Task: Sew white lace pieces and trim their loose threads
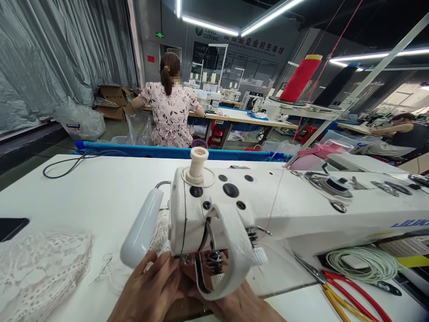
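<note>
A white sewing machine (231, 214) fills the middle of the view, with a curved white lever guard in front of its head. My left hand (152, 284) is at the left of the needle area, its fingers bent and pressed together on white lace fabric (161, 235) that runs along the left side of the head. Low on the other side is my right hand (239, 302), its fingers mostly hidden behind the guard and head. The needle and the spot between my fingertips are covered. A white tube-shaped lamp (142, 230) hangs just above my left hand.
More lace (43, 273) lies on the white table (90, 197) at left, near a dark flat object (13, 228). Red-and-yellow-handled shears (338, 281) and a pale cord coil (365, 264) rest at right. A red thread cone (300, 79) stands above. Ahead, a person (174, 107) sits facing away.
</note>
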### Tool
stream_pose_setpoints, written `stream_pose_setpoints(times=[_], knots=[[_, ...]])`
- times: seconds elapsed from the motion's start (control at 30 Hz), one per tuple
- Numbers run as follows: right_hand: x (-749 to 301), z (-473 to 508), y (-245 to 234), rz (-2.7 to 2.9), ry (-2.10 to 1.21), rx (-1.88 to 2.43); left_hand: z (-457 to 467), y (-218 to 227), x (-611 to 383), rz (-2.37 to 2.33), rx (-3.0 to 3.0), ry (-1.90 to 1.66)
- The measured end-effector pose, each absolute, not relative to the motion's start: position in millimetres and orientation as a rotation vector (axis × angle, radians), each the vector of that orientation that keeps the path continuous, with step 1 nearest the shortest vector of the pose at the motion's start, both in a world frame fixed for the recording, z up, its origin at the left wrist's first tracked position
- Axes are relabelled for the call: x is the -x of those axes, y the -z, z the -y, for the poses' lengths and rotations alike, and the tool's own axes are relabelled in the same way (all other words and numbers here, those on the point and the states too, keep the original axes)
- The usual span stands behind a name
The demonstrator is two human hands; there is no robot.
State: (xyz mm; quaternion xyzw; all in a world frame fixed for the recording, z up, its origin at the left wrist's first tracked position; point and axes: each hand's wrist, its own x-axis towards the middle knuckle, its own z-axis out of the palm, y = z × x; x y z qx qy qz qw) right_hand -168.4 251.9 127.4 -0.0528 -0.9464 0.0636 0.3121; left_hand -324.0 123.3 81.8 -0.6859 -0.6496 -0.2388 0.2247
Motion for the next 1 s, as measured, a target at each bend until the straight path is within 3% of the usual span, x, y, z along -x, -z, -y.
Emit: stream_pose_setpoints(times=[0.2,0.73,1.0], knots=[[169,-253,-122,2.539,-0.158,0.145,-125,-76,321,1.708,1.863,0.678],[173,-256,-118,2.456,-0.125,0.079,-131,-120,313,1.598,1.856,0.744],[175,-258,-119,2.436,-0.147,0.046,-132,-107,319,1.624,1.868,0.76]])
